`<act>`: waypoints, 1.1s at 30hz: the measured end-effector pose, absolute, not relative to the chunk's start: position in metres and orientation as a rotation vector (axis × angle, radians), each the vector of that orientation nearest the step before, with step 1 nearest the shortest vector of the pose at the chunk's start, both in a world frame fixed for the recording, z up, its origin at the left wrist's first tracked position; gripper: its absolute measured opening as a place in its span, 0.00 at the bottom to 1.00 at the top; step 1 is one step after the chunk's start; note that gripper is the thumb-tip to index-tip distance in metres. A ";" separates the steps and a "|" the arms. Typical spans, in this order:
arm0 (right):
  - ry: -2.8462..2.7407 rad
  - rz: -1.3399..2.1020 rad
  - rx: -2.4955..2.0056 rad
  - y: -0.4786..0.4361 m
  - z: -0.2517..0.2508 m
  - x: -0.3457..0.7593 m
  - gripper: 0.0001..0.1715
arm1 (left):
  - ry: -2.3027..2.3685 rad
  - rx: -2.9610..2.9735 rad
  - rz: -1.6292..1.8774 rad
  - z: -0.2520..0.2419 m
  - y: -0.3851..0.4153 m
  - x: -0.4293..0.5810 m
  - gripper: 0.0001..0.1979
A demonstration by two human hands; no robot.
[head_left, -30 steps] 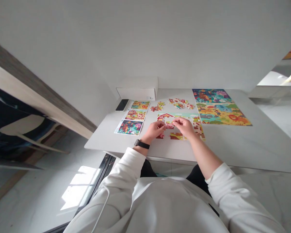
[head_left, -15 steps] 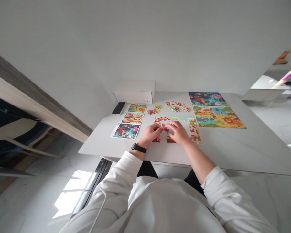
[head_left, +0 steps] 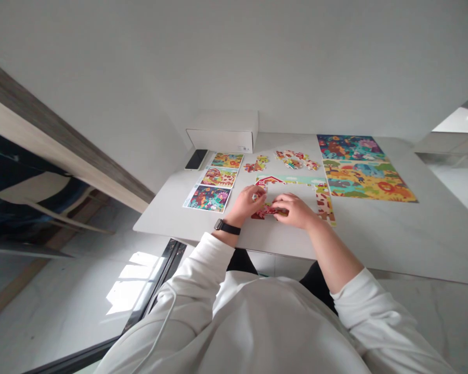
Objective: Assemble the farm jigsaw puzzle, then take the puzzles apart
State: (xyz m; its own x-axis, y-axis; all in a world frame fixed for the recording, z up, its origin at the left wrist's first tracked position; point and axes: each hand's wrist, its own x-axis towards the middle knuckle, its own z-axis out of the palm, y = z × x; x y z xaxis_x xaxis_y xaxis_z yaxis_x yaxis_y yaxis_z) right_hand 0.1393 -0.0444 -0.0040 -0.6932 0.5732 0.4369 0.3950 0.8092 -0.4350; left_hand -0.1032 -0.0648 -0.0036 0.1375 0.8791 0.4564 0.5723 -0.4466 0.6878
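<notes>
A partly assembled farm jigsaw puzzle (head_left: 324, 202) lies in front of me, with its border pieces joined around a bare middle. My left hand (head_left: 246, 203) rests at the puzzle's left side, fingers bent and closed over the edge pieces; what lies under the fingertips is hidden. At the bottom edge, near the lower left corner, my right hand (head_left: 295, 210) pinches a reddish puzzle piece (head_left: 270, 211), partly covered by the fingers. Two small groups of loose puzzle pieces, one to the left (head_left: 256, 163) and a larger one (head_left: 295, 159), lie beyond the puzzle.
To the left lies a sheet with three reference pictures (head_left: 218, 177), beside a phone (head_left: 196, 159). A white box (head_left: 222, 136) stands against the wall. On the right are two finished puzzles, one dark blue (head_left: 351, 147) and one yellow (head_left: 368, 180). The white table's (head_left: 374, 234) front edge is close to me.
My right hand has moved down to the puzzle's bottom edge with the reddish piece. My left hand has shifted up along the left side. The camera view has tilted slightly.
</notes>
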 end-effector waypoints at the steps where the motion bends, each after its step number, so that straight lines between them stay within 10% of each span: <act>1: -2.444 0.430 -0.707 -0.045 -0.004 0.139 0.12 | 1.382 2.100 1.199 -0.004 -0.065 -0.103 0.04; 33: -2.585 0.502 -0.797 -0.045 -0.009 0.140 0.13 | 1.303 2.245 0.869 -0.013 -0.059 -0.109 0.12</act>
State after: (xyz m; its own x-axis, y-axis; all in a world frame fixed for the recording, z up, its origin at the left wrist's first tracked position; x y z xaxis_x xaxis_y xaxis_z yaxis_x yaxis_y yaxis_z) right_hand 0.1396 -0.0447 -0.0087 -0.7634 0.5932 0.2556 0.4543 0.7744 -0.4402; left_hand -0.1092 -0.0590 -0.0130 0.3718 0.8741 0.3126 0.6244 -0.4846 0.6126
